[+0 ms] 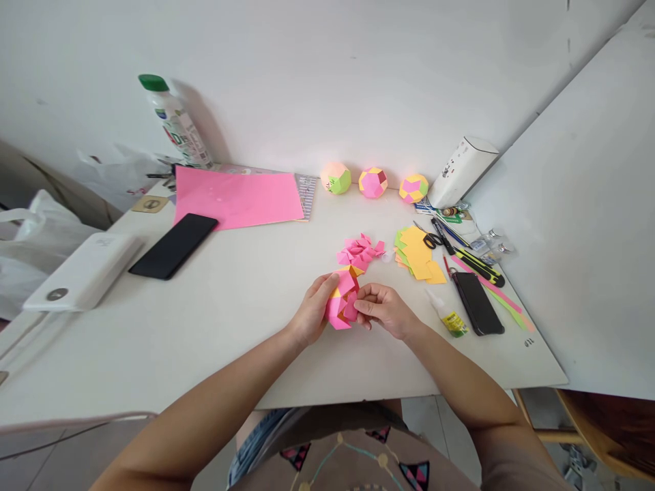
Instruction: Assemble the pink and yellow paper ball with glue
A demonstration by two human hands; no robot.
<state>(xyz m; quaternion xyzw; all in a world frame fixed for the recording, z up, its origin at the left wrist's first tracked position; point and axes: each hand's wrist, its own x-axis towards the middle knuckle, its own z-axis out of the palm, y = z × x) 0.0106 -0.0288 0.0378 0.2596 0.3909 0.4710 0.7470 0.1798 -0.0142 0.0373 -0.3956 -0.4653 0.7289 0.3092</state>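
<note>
A half-built pink and yellow folded paper ball [342, 294] sits between both hands just above the white table [215, 320]. My left hand [313, 310] cups its left side with fingers curled round it. My right hand [383, 308] pinches a pink flap on its right side. Just beyond lies a heap of pink folded paper units [359, 249]. To the right lies a pile of yellow and green paper squares [418, 254].
Three finished paper balls [373, 181] line the wall. A pink sheet [238, 195], a black phone [174, 245], a white power bank [84, 271] and a bottle [177, 123] lie left. Scissors [432, 236], a glue bottle [447, 315], a dark case [477, 302], a cutter [479, 265] lie right.
</note>
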